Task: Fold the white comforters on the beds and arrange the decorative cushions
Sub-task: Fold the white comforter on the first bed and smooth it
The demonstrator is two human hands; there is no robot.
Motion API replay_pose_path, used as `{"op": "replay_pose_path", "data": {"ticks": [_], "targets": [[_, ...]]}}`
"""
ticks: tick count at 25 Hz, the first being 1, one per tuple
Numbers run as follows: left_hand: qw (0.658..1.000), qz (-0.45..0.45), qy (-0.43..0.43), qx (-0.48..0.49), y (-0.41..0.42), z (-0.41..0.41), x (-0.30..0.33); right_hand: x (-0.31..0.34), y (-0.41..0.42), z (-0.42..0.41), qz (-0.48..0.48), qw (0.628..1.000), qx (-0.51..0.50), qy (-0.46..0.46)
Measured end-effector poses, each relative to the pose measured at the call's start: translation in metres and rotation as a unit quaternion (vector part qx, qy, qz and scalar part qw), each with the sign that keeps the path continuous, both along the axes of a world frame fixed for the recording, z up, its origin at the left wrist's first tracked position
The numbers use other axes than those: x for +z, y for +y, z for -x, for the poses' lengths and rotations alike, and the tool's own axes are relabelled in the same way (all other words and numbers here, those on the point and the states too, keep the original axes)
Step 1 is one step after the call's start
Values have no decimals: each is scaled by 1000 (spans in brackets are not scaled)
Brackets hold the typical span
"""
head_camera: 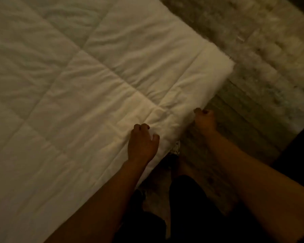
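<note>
Both hands gripped the near edge of the comforter [81,81] (quilted, white), left hand [142,144] pinching on top, right hand [204,121] fisted at its side.

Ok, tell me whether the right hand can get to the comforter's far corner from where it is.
Probably yes: the right hand already grips the comforter edge, and nothing lies along that edge up to the corner.

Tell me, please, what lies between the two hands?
In the head view, only the white comforter's bunched edge lies between the left hand and right hand.
</note>
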State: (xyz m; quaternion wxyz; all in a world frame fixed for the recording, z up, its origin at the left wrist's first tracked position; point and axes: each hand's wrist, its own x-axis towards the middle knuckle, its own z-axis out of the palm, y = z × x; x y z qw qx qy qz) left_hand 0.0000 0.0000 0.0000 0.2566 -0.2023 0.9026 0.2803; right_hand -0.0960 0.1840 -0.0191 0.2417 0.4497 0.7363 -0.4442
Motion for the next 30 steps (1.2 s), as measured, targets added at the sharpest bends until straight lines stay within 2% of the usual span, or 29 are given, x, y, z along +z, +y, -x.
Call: {"op": "replay_pose_path", "data": {"ticks": [3, 6, 9, 11, 16, 18, 20, 23, 26, 27, 30], "targets": [[991, 79, 90, -65, 61, 63, -19, -30, 50, 60, 43, 993, -111, 27], [964, 149, 144, -167, 113, 123, -43, -70, 89, 112, 89, 977, -184, 66], [948, 162, 153, -227, 150, 154, -67, -61, 102, 152, 130, 964, -216, 82], [943, 165, 142, -251, 167, 164, -87, -84, 117, 170, 134, 961, -231, 65], [936, 187, 139, -264, 165, 161, -107, -112, 129, 200, 180, 955, -229, 57], [935, 166, 142, -278, 159, 159, -104, -115, 134, 207, 112, 968, -207, 88], [938, 141, 144, -283, 150, 160, -100, -88, 125, 215, 50, 968, -186, 162], [953, 33, 157, -257, 134, 162, -81, -50, 102, 221, 133, 931, -255, 224], [960, -135, 196, -149, 108, 152, -58, -13, 74, 215, 233, 906, -309, 170], [959, -162, 209, -104, 99, 149, -48, -2, 63, 210, 269, 896, -314, 160], [966, -189, 177, 19, 56, 130, -5, 36, 0, 186, 352, 874, -287, 173]]}}
